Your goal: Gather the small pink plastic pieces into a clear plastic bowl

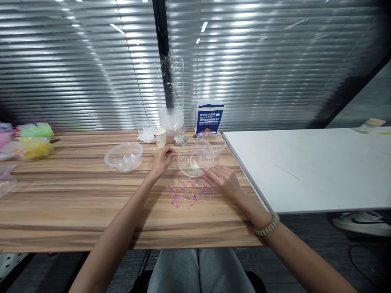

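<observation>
The person's grey-trousered lap [198, 272] is just below the near edge of a wood-grain tabletop [100, 215], its brown streaks running side to side. A smooth white table [320, 171] adjoins the right edge, above a dark carpet [293, 240]. Midway between the near and far edges, thin shiny pink scraps [183, 192] are strewn over the wood. Just beyond them, toward the right edge, the right hand [222, 181] grips the lower rim of a round, clear plastic bowl [196, 158], tilted with its mouth toward the person. The left hand [163, 160] is closed just beside it, fingertips together; I can't tell whether anything is pinched there. Farther left stands a second clear bowl [124, 157], and soft bags of yellow and green stuff [35, 140] lie toward the far left corner. Along the far edge are a paper cup [160, 137], a round silvery tin [180, 140] and a blue-and-white packet [209, 119], with glossy slatted blinds [250, 69] rising behind.
</observation>
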`<state>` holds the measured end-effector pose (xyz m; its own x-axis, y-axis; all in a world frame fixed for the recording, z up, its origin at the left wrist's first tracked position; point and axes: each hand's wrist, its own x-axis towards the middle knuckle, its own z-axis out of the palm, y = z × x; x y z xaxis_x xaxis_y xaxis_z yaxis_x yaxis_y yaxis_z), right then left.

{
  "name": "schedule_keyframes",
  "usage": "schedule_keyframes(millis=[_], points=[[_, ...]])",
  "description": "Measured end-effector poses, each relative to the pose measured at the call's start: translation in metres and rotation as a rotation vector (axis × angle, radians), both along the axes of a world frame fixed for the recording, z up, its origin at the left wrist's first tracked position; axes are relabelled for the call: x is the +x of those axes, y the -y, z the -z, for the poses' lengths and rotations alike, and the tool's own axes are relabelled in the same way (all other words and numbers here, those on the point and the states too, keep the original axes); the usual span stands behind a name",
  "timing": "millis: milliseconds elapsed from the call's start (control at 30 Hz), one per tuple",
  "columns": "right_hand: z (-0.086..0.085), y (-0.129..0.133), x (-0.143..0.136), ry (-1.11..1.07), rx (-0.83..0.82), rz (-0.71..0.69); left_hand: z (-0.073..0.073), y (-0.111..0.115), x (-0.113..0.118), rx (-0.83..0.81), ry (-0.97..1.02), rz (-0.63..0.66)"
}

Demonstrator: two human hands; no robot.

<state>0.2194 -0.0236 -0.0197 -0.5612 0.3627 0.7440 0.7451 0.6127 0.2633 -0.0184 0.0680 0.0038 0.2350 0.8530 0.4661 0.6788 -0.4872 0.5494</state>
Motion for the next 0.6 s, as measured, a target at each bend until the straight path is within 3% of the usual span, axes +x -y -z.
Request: schedule_keyframes(millis=[100,167,300,400,500,600], points=[[-0.002,0.001,-0.003,-0.014,0.008,0.002,-0.019,0.011,0.007,0.169,0.151,-0.022],[-0.002,0.001,-0.004,-0.023,0.006,-0.006,-0.024,0.02,0.018,0.248,0.136,0.084],[-0.003,0.001,-0.006,-0.031,0.016,-0.015,-0.017,0.029,0.037,0.272,-0.105,0.341],[-0.002,0.001,-0.005,-0.037,0.004,-0.004,-0.013,0.029,0.04,0.256,-0.204,0.426],[-0.002,0.001,-0.004,-0.045,0.001,0.0,-0.016,0.025,0.029,0.254,-0.103,0.383],[-0.001,0.0,-0.001,-0.095,-0.009,0.008,-0.018,0.017,0.006,0.152,-0.004,0.215]])
